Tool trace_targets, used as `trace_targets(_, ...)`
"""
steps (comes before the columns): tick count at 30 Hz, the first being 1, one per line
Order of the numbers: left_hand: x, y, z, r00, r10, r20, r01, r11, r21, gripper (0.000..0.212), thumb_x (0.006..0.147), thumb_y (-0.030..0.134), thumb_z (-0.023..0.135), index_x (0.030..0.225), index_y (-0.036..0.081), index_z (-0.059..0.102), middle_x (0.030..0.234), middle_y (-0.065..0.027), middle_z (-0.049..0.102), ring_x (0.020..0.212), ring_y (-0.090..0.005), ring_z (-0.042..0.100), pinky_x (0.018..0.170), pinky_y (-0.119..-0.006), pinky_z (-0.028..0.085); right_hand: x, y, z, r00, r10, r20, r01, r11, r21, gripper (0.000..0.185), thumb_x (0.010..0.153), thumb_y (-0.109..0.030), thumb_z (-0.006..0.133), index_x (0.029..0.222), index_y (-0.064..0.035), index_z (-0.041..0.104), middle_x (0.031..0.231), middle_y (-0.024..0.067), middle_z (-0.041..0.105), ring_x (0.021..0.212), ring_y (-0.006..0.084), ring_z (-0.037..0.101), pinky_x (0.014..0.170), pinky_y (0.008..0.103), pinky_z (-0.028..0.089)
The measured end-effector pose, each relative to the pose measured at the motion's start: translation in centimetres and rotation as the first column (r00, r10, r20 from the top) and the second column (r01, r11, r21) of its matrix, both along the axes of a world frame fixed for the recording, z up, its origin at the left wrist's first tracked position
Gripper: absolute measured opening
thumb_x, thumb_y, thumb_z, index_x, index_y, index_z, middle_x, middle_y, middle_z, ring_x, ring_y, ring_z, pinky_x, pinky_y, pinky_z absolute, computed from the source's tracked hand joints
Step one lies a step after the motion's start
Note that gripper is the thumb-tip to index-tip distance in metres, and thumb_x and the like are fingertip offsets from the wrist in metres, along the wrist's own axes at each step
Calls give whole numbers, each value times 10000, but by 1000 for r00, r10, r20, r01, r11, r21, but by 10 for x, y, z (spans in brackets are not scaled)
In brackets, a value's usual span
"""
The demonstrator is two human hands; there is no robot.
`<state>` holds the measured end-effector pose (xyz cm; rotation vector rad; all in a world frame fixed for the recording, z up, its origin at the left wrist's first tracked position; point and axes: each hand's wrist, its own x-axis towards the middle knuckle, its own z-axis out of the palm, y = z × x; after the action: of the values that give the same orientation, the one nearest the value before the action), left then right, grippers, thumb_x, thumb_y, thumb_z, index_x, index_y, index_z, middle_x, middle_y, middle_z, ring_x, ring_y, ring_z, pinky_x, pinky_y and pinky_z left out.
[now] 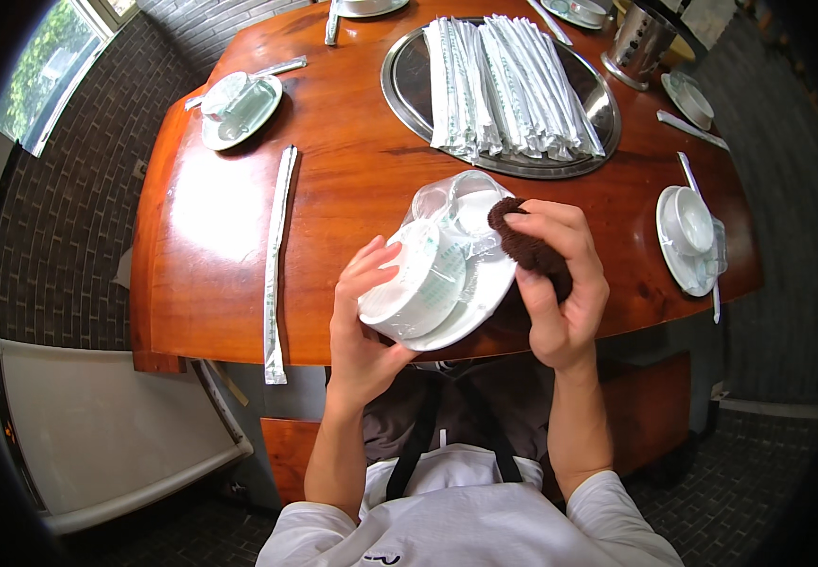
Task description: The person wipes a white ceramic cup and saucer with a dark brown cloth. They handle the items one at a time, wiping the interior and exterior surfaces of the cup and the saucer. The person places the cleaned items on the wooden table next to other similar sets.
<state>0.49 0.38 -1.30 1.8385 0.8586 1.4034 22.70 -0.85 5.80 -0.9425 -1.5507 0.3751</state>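
Observation:
A plastic-wrapped tableware set is held tilted above the near edge of the wooden table. It has a white plate (481, 301), a white bowl (412, 283) and a clear drinking glass (462, 202) under the film, which bears green printing. My left hand (366, 319) grips the set at the bowl and the plate's lower left rim. In my right hand (568, 283) a dark brown cloth (533, 244) is bunched, pressed close to the plate's right rim. To the left lies a paper-wrapped pair of chopsticks (280, 262), its end over the table edge.
On the wooden table (338, 127), a round metal tray (409, 92) carries many wrapped chopsticks (508, 85). Wrapped tableware sets stand at the left (238, 110) and right (691, 237). A perforated metal holder (639, 46) stands at the back right. A wooden bench (650, 411) is below.

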Motion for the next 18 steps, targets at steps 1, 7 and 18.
trace_targets(1, 0, 1, 1, 999, 27, -32, -26, 999, 36, 824, 670, 50, 973, 1360, 69, 524, 1483, -201, 563, 1473, -406, 468, 1201, -508, 394, -2, 0, 3, 999, -5, 38, 4, 1000, 24, 366, 876, -43, 645, 1234, 0, 710, 1218, 180, 656, 1040, 299, 646, 939, 369, 523)
trace_targets(7, 6, -6, -3, 984, 83, 159, -78, 996, -41, 1001, 609, 100, 1011, 1448, 7, 472, 1453, -198, 556, 1368, -321, 563, 1153, -437, 456, -19, 2, 17, 960, -21, 278, -33, 982, 188, 410, 831, -179, 735, 1228, -79, 753, 1240, 145, 659, 994, 326, 606, 879, 431, 530)
trace_targets(18, 6, -16, 2, 949, 268, 164, -237, 954, -185, 695, 823, 124, 911, 1391, -53, 552, 1391, -242, 636, 1235, -315, 665, 1071, -433, 524, -49, -17, 17, 887, -45, 460, -76, 968, 241, 387, 838, -180, 746, 1222, -183, 793, 1342, 23, 682, 1003, 249, 535, 836, 346, 540)
